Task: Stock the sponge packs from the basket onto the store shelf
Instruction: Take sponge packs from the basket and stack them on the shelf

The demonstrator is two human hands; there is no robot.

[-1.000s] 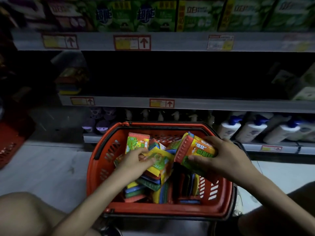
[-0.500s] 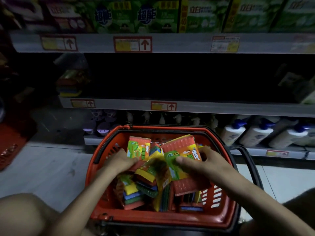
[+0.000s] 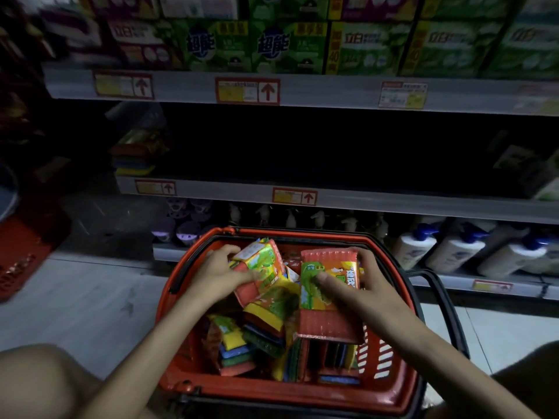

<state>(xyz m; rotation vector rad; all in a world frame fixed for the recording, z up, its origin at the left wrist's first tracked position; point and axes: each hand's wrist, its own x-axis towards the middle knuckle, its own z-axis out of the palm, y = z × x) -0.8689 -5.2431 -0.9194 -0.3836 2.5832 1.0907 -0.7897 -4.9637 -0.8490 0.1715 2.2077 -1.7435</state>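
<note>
My right hand (image 3: 363,285) grips an orange-edged sponge pack (image 3: 329,294), thumb across its green and yellow label and fingers curled behind its far right edge, holding it flat above the right side of the red basket (image 3: 169,294). My left hand (image 3: 217,276) pinches a second sponge pack (image 3: 263,267), tilted, just left of the first. Below both, loose sponge packs (image 3: 236,349) lie jumbled in the basket. Beyond the basket, pump bottles (image 3: 414,249) line the lowest shelf at right. The middle shelf (image 3: 393,202) is dark, with a stack of sponges (image 3: 133,155) at its left end. Green detergent boxes (image 3: 272,46) fill the top shelf.
</note>
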